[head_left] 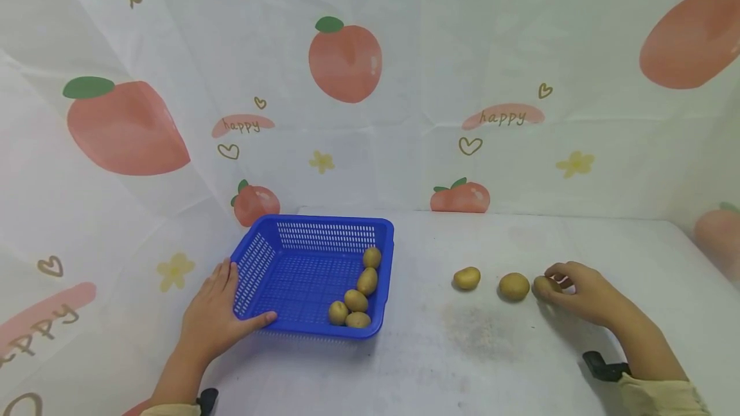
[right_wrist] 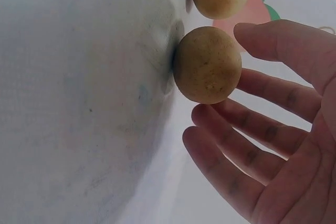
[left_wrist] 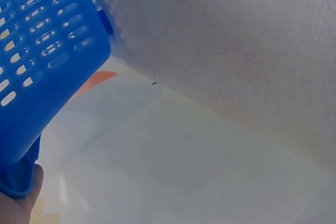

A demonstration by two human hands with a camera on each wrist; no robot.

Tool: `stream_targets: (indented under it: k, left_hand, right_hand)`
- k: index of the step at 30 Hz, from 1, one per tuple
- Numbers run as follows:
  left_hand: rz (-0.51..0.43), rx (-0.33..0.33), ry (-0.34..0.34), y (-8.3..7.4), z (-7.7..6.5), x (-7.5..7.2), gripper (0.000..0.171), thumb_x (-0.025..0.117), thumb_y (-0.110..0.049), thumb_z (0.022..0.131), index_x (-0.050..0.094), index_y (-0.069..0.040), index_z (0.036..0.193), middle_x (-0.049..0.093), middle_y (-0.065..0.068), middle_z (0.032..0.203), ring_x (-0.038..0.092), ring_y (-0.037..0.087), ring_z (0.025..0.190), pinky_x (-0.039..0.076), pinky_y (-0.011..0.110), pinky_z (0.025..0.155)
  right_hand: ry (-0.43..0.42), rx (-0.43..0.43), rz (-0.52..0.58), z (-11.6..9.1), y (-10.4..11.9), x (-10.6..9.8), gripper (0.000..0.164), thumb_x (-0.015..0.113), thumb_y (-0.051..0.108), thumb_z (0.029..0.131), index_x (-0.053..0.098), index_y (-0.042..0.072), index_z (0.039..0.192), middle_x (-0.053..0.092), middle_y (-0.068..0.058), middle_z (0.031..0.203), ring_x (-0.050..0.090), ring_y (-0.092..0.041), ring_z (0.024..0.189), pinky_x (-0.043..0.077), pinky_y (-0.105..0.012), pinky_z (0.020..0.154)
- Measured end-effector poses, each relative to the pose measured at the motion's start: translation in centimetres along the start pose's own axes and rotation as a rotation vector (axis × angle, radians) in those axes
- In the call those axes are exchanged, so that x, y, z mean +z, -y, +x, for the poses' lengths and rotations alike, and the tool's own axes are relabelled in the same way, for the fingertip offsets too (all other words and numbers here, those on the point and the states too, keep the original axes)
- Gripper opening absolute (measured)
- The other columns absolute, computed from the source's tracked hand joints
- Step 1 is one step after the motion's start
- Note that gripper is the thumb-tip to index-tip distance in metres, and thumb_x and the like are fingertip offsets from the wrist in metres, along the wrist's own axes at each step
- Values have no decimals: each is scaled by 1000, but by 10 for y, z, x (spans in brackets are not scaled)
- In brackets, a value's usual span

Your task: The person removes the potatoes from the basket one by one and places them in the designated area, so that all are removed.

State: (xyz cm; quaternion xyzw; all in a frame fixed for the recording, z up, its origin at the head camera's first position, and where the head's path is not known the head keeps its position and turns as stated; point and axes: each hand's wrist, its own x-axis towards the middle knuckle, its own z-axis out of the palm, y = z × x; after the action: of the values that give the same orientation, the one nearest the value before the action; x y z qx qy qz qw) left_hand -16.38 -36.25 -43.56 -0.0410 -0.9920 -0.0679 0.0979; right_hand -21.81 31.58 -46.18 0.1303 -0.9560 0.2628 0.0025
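Observation:
My right hand (head_left: 581, 291) curls its fingers and thumb round a potato (right_wrist: 207, 65) on the white table, the rightmost in a row. To its left lie a round potato (head_left: 514, 287) and a smaller, longer one (head_left: 466, 278). On the other side, my left hand (head_left: 214, 316) rests against the left front corner of a blue plastic basket (head_left: 315, 223), fingers straight along the left rim and thumb across the front rim. Several potatoes (head_left: 356, 300) lie inside, along the basket's right side and front right corner. The left wrist view shows the basket's slotted outer wall (left_wrist: 47, 72).
The white table (head_left: 416, 364) has a greyish dirty patch in front of the loose potatoes. A white cloth (head_left: 399, 159) printed with red fruit hangs behind the table and along its left side.

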Motion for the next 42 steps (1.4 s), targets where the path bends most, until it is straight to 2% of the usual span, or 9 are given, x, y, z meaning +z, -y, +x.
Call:
stream_targets:
  k: [12, 19, 26, 32, 35, 42]
  left_hand:
    - [-2, 8, -11, -1, -2, -1, 138, 69, -83, 80, 18, 14, 163, 19, 37, 171, 24, 53, 159, 29, 70, 126]
    - [-2, 10, -18, -1, -2, -2, 138, 70, -83, 79, 19, 14, 163, 20, 37, 170, 24, 53, 159, 29, 70, 125]
    - [-4, 11, -17, -2, -2, -2, 137, 69, -82, 80, 19, 14, 163, 20, 37, 171, 24, 53, 159, 29, 70, 125]
    - [-7, 11, -23, 0, -1, -3, 139, 70, -82, 79, 17, 14, 163, 19, 37, 171, 25, 54, 158, 30, 70, 125]
    - [-5, 13, -27, 1, 0, -3, 139, 70, -83, 79, 17, 14, 163, 19, 37, 171, 25, 54, 158, 30, 70, 125]
    - [-2, 13, -27, 1, -1, 1, 139, 70, -83, 79, 19, 15, 163, 21, 38, 170, 25, 54, 158, 30, 70, 125]
  right_hand:
    - [-11, 7, -22, -4, 0, -5, 35, 81, 16, 93, 69, -6, 117, 71, -25, 114, 70, -43, 102, 62, -59, 84]
    - [-19, -6, -31, -6, 3, -8, 37, 81, 19, 93, 70, -4, 119, 71, -25, 116, 69, -44, 104, 62, -59, 84]
    - [-55, -73, -23, -6, 14, -12, 38, 82, 24, 93, 71, -1, 120, 72, -22, 119, 70, -43, 105, 59, -63, 86]
    - [-63, -155, -37, 13, 44, -19, 37, 83, 24, 92, 72, 1, 119, 73, -14, 115, 70, -37, 105, 60, -54, 86]
    - [-48, -179, -47, 26, 65, -22, 36, 83, 26, 92, 72, 5, 120, 73, -10, 116, 69, -34, 108, 59, -52, 88]
    - [-32, -320, -6, 52, 117, -21, 30, 81, 23, 94, 73, 11, 120, 72, -3, 119, 68, -28, 110, 58, -47, 90]
